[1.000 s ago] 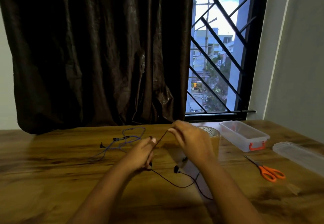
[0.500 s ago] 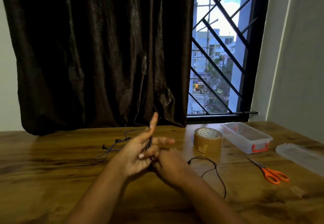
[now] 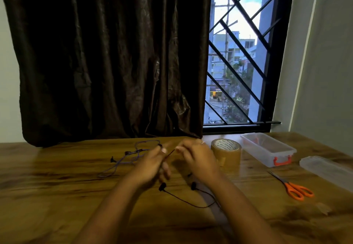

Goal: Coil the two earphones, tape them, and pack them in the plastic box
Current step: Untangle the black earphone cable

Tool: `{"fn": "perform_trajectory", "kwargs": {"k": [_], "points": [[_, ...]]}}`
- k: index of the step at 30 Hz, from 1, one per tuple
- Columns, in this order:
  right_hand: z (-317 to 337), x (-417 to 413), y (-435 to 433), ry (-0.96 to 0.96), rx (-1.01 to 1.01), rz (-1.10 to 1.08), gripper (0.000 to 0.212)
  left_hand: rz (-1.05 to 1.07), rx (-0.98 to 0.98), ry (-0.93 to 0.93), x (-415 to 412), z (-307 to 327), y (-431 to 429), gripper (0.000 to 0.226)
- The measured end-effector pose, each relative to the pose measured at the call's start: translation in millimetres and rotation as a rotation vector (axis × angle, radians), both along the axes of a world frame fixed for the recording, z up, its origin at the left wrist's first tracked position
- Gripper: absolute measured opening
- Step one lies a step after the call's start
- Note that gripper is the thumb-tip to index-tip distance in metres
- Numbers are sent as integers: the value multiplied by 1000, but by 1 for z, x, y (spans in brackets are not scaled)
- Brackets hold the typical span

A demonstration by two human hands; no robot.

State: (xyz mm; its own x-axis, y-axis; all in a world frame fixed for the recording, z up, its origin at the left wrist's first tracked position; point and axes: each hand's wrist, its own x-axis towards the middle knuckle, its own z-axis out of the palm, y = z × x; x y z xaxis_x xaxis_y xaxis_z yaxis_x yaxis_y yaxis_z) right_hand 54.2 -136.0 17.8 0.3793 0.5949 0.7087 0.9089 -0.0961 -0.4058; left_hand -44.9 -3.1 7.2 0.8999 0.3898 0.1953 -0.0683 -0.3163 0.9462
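Both hands work a black earphone (image 3: 183,198) above the middle of the wooden table (image 3: 57,196). My left hand (image 3: 152,165) holds the cord wound round its fingers. My right hand (image 3: 198,159) pinches the cord's strand just to the right, the cord taut between the two. Two black earbuds hang and lie below the hands. A blue earphone (image 3: 131,155) lies loose on the table behind my left hand. A roll of brown tape (image 3: 226,153) stands to the right of my right hand. The clear plastic box (image 3: 267,151) with an orange latch sits further right.
The box's clear lid (image 3: 328,171) lies near the right table edge. Orange-handled scissors (image 3: 294,188) lie in front of the box. A dark curtain (image 3: 107,58) and a barred window (image 3: 238,62) stand behind the table.
My right hand rose from under the left hand and now pulls the cord up to the right. The left hand's fingers have curled down, and the earbuds have slid back near the hands.
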Motion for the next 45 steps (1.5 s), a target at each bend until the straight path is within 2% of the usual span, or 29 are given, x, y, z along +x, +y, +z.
{"fn": "perform_trajectory", "kwargs": {"k": [2,4,6,9,13,15,18,20,24,26,28,31,34,37,39,42,43,45], "points": [[5,2,-3,271,246,27,18,-152,-160,64,-1,4,-21,38],[9,6,-6,534,436,108,21,-296,-336,48,-4,15,-38,44],[8,7,-6,615,476,186,24,-471,-462,44,-9,29,-49,43],[2,2,1,692,364,351,29,-648,-658,-19,-15,37,-59,36],[-9,-10,7,760,18,384,31,-437,-725,-294,-10,35,-55,47],[-15,-16,9,765,-122,379,36,-306,-720,-394,-8,35,-48,44],[-20,-22,11,774,-239,391,37,-66,-605,-515,-7,34,-34,40],[-18,-25,11,713,-297,398,35,83,-415,-539,-7,29,-21,40],[-4,-27,4,498,-312,321,31,267,183,-378,0,14,2,36],[2,-23,0,494,-229,323,28,224,298,-226,2,4,3,36],[5,-14,-1,503,-104,320,31,57,166,-68,1,0,-6,34],[6,0,-3,576,79,329,35,-210,-173,75,-1,0,-23,40],[8,4,-6,583,229,314,35,-413,-389,64,-6,13,-36,46],[6,2,-5,613,325,423,36,-570,-523,35,-10,24,-42,47],[3,1,0,651,328,471,33,-597,-571,43,-12,24,-42,47],[-6,-1,6,704,236,490,9,-567,-671,23,-14,26,-42,44],[-8,-3,7,734,211,488,8,-557,-701,-8,-15,27,-42,43],[-9,-11,6,871,149,482,23,-536,-743,-93,-15,29,-42,43]]}}
